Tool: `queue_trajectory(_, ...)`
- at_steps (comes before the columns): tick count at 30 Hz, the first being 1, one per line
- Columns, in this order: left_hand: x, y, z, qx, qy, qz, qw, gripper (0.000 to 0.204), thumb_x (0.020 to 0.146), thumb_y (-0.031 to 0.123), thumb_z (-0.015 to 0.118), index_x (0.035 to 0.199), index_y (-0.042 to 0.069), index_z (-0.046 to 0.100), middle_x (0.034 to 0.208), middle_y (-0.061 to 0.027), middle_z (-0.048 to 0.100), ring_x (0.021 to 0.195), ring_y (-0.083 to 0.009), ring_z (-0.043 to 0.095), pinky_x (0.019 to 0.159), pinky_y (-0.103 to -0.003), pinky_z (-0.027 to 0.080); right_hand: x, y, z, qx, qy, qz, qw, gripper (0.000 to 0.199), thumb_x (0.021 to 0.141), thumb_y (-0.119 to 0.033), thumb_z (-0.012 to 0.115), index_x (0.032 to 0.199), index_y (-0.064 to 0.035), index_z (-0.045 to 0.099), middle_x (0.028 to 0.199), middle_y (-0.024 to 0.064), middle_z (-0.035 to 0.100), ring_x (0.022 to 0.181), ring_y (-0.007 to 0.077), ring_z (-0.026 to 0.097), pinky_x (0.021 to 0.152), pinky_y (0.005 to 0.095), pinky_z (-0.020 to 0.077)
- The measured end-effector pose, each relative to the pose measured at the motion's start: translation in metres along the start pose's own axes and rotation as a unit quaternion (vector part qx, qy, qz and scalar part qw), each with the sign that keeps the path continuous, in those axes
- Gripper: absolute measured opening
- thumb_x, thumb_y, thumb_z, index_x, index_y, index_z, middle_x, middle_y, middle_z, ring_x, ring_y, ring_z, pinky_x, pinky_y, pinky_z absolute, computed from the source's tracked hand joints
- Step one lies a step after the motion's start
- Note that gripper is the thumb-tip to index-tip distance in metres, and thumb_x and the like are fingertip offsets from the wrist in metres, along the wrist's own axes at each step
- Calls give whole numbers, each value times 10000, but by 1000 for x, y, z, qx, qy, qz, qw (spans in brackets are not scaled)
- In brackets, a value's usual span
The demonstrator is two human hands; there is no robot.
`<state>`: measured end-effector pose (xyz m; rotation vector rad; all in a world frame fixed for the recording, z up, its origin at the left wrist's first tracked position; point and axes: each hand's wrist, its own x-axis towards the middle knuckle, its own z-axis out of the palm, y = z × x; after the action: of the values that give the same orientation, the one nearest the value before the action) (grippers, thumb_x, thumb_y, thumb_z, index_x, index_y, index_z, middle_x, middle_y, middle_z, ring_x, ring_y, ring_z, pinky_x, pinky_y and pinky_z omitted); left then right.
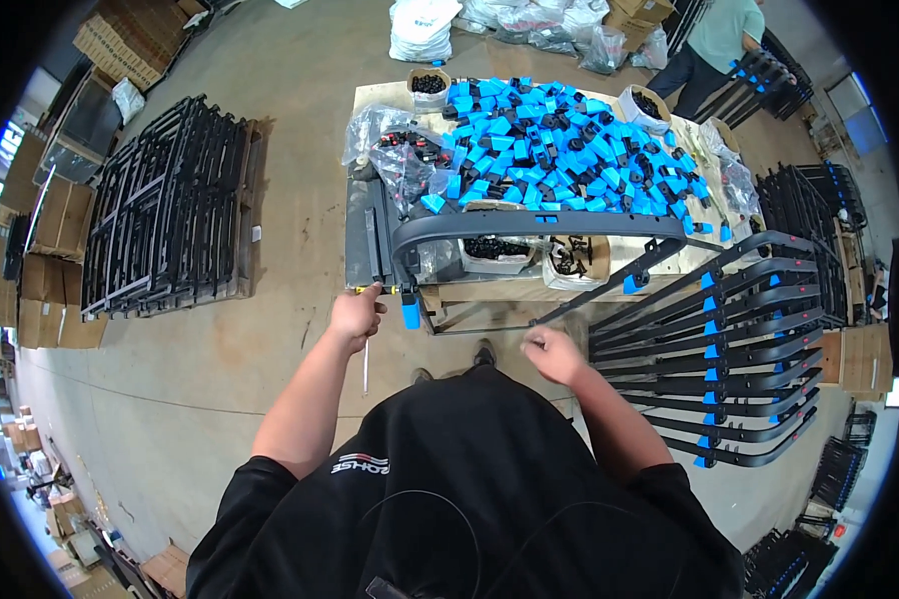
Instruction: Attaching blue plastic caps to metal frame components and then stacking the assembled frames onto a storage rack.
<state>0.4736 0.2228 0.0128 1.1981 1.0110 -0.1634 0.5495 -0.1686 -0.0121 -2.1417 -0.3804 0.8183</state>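
Frame piece (529, 226): a curved dark bar lay across the workbench's (489, 290) near edge, with a blue clip (411, 315) on its left end.
Left hand (358, 312): closed around a thin tool (366, 364) beside that clip.
Right hand (552, 353): a loose fist, apparently holding nothing, off the bar.
Risk: with no second hand bracing it, the bar could twist or slide.
Surroundings: the heaped blue clips (559, 140) might spill if it was jolted.

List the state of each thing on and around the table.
Left hand: closed on a screwdriver, tip at the frame.
Right hand: fisted, off the frame.
Frame: lying across the table edge.
Blue clips: heaped loose.
Rack frames: stacked, clips fitted.
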Motion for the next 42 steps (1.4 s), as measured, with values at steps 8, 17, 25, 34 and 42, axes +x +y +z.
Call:
queue_trajectory(8,0,-5,7,-34,-2,-25,999,234,1030,292,556,1093,70,517,845,-66,571,505,-83,390,430,-251,296,119,-72,-66,-258,331,-261,870,212,859,-180,647,1015,-39,674,1017,194,691,978,379,654,846,473,517)
queue_trajectory(17,1,-34,18,-53,9,75,996,265,1046,357,534,1156,130,453,896,-59,634,762,-177,630,682,-315,484,181,-77,-71,-352,31,-57,934,225,856,-127,583,1015,-19,700,1066,230,701,1021,398,678,870,501,548)
queue_trajectory(25,-1,-34,19,-51,9,95,994,265,1044,348,538,1141,119,445,883,-88,612,534,-144,520,508,-290,418,113,-67,-50,-150,34,-87,984,266,894,-196,618,1045,10,692,1037,191,712,939,320,700,802,442,555)
queue_trajectory(34,0,-31,3,-66,-10,73,995,269,1020,319,604,1114,118,453,742,-64,559,400,-71,344,363,-244,253,35,-114,51,413,-177,153,880,268,959,-205,591,1164,-36,626,777,32,583,622,138,528,535,295,407)
queue_trajectory(42,1,-34,0,-95,-26,87,991,308,1008,302,631,1071,74,433,725,-73,553,411,-90,383,356,-265,281,36,-122,99,298,-76,77,948,217,966,-242,655,1032,-48,584,843,60,639,661,152,636,498,289,470)
